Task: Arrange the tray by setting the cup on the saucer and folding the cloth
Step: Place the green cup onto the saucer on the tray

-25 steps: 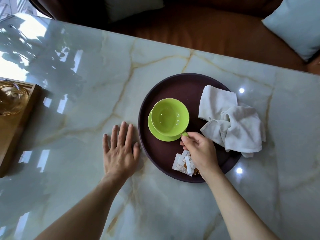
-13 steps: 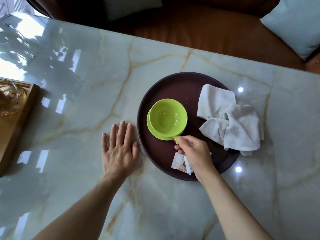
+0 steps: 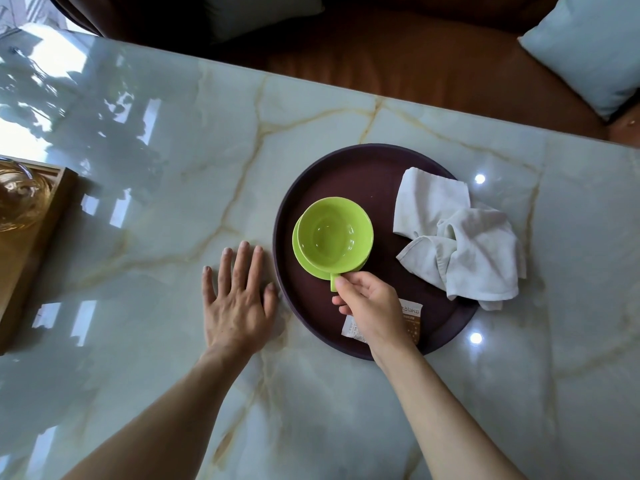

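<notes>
A lime green cup (image 3: 334, 235) stands on a matching green saucer (image 3: 304, 263) in the left half of a round dark purple tray (image 3: 363, 168). My right hand (image 3: 372, 306) pinches the cup's handle at its near side. A crumpled white cloth (image 3: 460, 233) lies on the tray's right side and hangs over the rim. My left hand (image 3: 237, 299) rests flat on the marble table, fingers spread, thumb close to the tray's left rim.
Small paper sachets (image 3: 410, 318) lie on the tray's near part, partly under my right hand. A wooden tray (image 3: 31, 258) with a glass vessel (image 3: 19, 199) stands at the left edge. A brown sofa (image 3: 415, 64) with a pale cushion (image 3: 588, 50) runs behind the table.
My right hand has turned the cup slightly clockwise on the saucer, so the handle now points more toward me. The left hand has stayed flat on the table.
</notes>
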